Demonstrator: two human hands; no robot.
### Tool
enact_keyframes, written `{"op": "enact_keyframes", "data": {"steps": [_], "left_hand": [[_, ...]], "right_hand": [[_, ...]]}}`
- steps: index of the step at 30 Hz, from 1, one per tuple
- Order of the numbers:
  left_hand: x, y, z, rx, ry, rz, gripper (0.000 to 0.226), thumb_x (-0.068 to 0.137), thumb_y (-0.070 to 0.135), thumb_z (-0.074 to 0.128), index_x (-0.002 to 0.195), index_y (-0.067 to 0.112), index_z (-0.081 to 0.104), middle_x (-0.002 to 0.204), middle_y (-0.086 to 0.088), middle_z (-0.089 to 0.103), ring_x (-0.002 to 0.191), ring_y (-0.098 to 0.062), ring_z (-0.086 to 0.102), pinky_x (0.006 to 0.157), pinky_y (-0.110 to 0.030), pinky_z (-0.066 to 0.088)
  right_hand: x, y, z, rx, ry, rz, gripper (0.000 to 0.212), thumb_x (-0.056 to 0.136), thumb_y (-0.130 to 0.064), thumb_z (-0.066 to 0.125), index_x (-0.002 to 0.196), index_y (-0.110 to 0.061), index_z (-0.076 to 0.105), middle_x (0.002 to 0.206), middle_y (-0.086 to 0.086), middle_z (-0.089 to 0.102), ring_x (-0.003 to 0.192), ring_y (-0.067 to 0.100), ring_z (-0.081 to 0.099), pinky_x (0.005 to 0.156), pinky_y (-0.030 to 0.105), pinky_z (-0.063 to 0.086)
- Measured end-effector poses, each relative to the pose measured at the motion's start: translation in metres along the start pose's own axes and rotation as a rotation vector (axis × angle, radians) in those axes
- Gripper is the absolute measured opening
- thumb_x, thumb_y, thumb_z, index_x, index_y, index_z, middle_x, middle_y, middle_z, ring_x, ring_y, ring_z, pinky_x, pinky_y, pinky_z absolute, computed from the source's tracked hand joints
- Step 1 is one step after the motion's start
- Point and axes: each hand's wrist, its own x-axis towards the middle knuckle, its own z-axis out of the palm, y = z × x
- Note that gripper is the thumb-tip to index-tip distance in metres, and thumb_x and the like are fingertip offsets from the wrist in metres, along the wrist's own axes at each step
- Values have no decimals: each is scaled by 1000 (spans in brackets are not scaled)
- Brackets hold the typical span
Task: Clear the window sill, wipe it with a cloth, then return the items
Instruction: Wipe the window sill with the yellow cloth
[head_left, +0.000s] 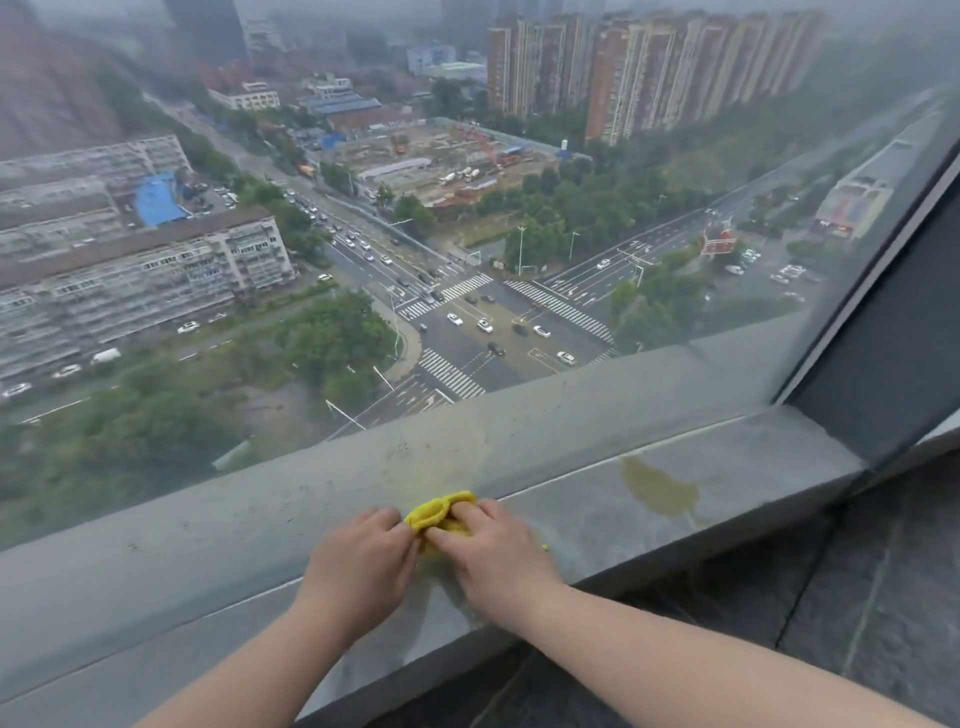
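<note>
From the head camera, your left hand (363, 564) and right hand (493, 556) meet over the grey stone window sill (649, 499), both curled and pinching a small yellow cloth (441, 512) bunched between your fingertips. The cloth sits on the sill near the bottom edge of the window glass (467, 208), most of it hidden under your fingers. To the right of your hands, well apart from them, a dull yellowish patch (662, 488) lies on the sill; it may be a stain or a reflection, hard to tell.
</note>
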Motion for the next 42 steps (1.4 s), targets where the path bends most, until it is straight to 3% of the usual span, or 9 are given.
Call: {"op": "enact_keyframes", "data": {"steps": [9,15,19,22,29,33,36,38,42], "left_hand": [[-3,11,26,-19,-31,0,41,88,46,37,64,18,55,61,1,53,47,-21,54,34,-25,34],[-21,3,26,-7,-129,-11,64,92,62,19,76,19,64,76,4,62,69,-17,62,56,-24,52],[-30,5,27,14,-114,-34,75,94,59,13,91,13,72,90,2,70,82,-17,64,76,-24,46],[-31,13,23,49,-166,-36,79,96,54,9,99,10,75,101,0,74,89,-17,70,92,-28,37],[-32,20,14,12,-255,-95,78,97,53,10,104,8,74,109,-2,72,96,-16,70,100,-26,27],[-34,19,18,-31,-283,-128,80,96,55,10,107,6,72,112,-4,71,101,-17,69,101,-27,26],[-35,19,19,-43,-283,-141,80,96,56,10,108,6,72,114,-4,70,102,-17,69,102,-28,25],[-35,20,20,-59,-276,-145,80,96,55,10,107,6,72,114,-4,70,102,-18,69,102,-28,25],[-34,20,23,-92,-223,-112,79,95,55,9,106,11,73,112,1,71,100,-13,69,93,-21,41]], "right_hand": [[-2,35,25,42,10,-68,27,62,-27,77,88,-32,70,90,-2,66,82,23,65,63,29,58],[-37,101,5,-43,76,118,36,75,-27,44,94,-20,74,99,11,73,87,31,71,70,40,60],[-61,155,-11,-104,126,359,34,73,-14,58,102,-6,74,104,22,72,93,38,70,80,51,56],[-59,156,0,-76,126,453,37,80,-20,54,107,-1,71,113,27,67,106,44,64,90,57,49],[-45,97,15,-13,60,210,46,85,-32,39,110,-10,72,115,18,69,108,38,65,87,50,51],[-51,115,-1,-15,36,124,38,84,-26,53,116,-13,69,122,15,66,111,33,65,88,43,52],[-67,155,-22,1,-43,266,42,98,-24,47,140,-20,47,151,7,38,140,24,37,112,34,32],[-76,181,-33,-6,-96,409,45,100,-28,43,145,-28,36,157,-1,25,145,18,26,114,34,28],[-81,215,-51,-93,-130,604,45,101,-32,39,146,-30,34,158,-3,23,142,21,30,109,38,34]]}}
